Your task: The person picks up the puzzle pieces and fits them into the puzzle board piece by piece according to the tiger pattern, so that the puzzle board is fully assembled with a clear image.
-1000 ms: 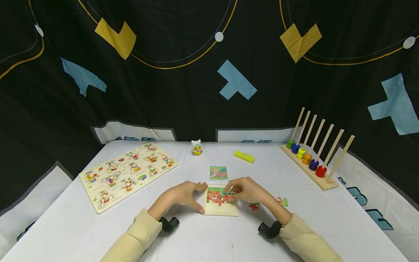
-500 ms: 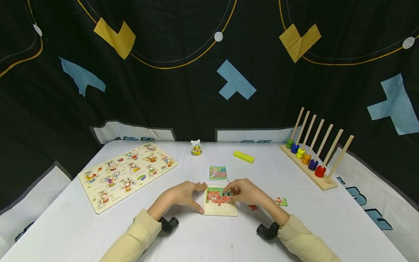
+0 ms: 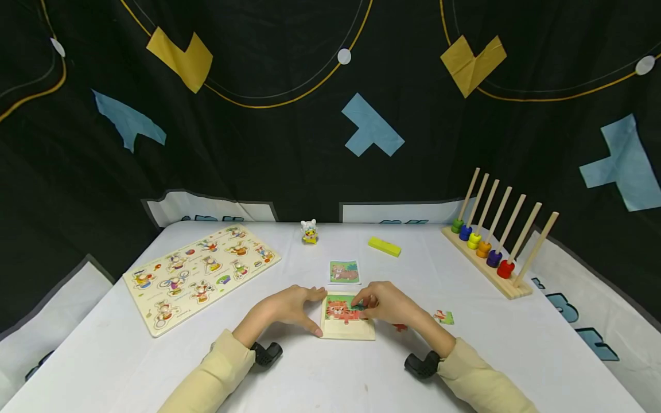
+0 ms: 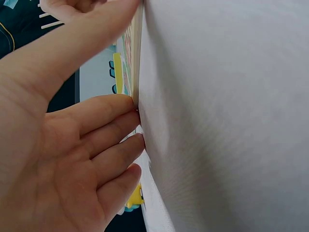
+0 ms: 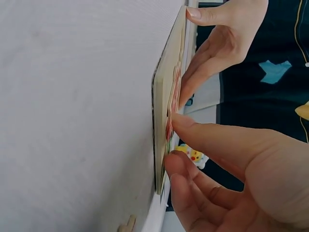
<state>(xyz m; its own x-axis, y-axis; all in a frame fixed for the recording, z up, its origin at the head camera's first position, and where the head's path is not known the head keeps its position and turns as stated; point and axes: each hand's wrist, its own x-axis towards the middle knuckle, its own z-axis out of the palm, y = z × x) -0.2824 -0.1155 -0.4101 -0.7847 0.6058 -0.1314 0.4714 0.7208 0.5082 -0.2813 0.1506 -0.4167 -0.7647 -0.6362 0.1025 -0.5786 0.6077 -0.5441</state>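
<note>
Slightly shifted since a second ago, the probably light, stiff puzzle piece is aptly edge-pinched by the right hand, the board braced by the spread left hand.

White cloth-covered counter; flat near its middle, a square pale-wood puzzle tray; just beyond, a small white-edged picture card; to the right, a red puzzle piece, partly hidden, and a green-and-red puzzle piece; farther back, a white-and-yellow animal figurine and a yellow oblong block; far left, a large pale-wood picture board; far right, a pegged wooden stand.
</note>
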